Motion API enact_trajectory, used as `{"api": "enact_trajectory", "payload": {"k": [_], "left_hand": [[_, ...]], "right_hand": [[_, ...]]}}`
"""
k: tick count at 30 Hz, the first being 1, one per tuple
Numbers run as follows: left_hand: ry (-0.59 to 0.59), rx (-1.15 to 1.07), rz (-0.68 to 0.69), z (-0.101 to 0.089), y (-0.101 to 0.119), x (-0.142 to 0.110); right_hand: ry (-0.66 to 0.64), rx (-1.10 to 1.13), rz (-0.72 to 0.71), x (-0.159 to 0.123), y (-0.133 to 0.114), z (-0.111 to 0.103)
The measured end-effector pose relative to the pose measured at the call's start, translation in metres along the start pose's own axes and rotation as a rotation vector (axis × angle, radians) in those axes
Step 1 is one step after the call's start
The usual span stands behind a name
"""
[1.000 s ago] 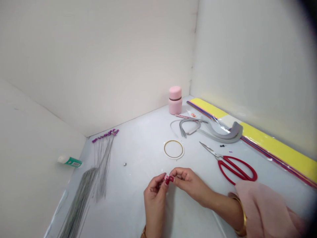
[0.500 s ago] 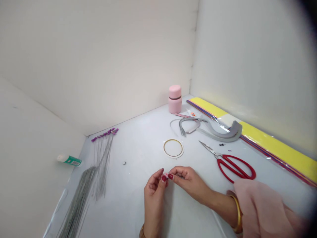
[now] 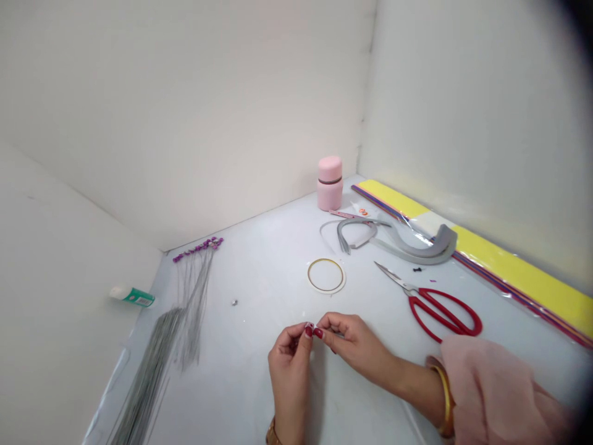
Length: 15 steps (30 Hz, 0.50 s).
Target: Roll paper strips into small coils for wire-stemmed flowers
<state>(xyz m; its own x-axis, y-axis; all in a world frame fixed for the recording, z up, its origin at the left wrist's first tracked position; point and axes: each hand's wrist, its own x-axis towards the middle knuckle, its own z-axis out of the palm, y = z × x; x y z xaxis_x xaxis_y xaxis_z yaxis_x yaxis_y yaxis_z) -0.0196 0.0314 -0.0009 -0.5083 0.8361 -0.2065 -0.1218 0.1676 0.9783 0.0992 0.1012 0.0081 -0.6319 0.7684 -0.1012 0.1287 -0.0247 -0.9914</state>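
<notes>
My left hand (image 3: 291, 363) and my right hand (image 3: 351, 340) meet fingertip to fingertip just above the table. Thumb and forefinger of each are pinched together. Between them is a tiny pale and pinkish piece (image 3: 314, 326), mostly covered by the fingers, so its kind is unclear. Just beyond the hands lies a thin white ring with a gold inner edge (image 3: 343, 280), like a narrow roll of tape. Red-handled scissors (image 3: 410, 290) rest to the right, blades pointing away to the left, near my right sleeve.
Thin grey wires (image 3: 151, 364) lie at left, and several others carry purple tips (image 3: 199, 249). A green-and-white tube (image 3: 139, 297) rests at the left edge. Grey strips (image 3: 426, 253), a pink jar (image 3: 330, 185) and yellow wrapped sheets (image 3: 509, 259) are toward the back right.
The fingertips have shifted slightly on the small piece, which shows less now than half a second ago. Both hands stay pinched together in nearly the same place. The view has moved a little.
</notes>
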Motion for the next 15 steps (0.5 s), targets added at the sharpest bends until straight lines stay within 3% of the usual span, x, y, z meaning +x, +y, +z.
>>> {"api": "enact_trajectory", "payload": {"k": [3,9,12,15], "left_hand": [[0.009,0.076,0.096,-0.0006,0.0037,-0.0024],[-0.055,0.424,0.481,0.0007,0.0098,-0.0065],[-0.088,0.39,0.435,0.001,0.0099,-0.0054],[-0.062,0.201,0.219,-0.0004,0.009,-0.0022]], "right_hand": [[-0.018,0.01,0.007,-0.0016,0.0014,0.0011],[-0.02,0.076,0.006,-0.001,0.0052,0.001],[-0.012,0.11,0.019,0.0003,0.0037,-0.0002],[-0.022,0.126,0.041,0.0005,0.0005,-0.0004]]}}
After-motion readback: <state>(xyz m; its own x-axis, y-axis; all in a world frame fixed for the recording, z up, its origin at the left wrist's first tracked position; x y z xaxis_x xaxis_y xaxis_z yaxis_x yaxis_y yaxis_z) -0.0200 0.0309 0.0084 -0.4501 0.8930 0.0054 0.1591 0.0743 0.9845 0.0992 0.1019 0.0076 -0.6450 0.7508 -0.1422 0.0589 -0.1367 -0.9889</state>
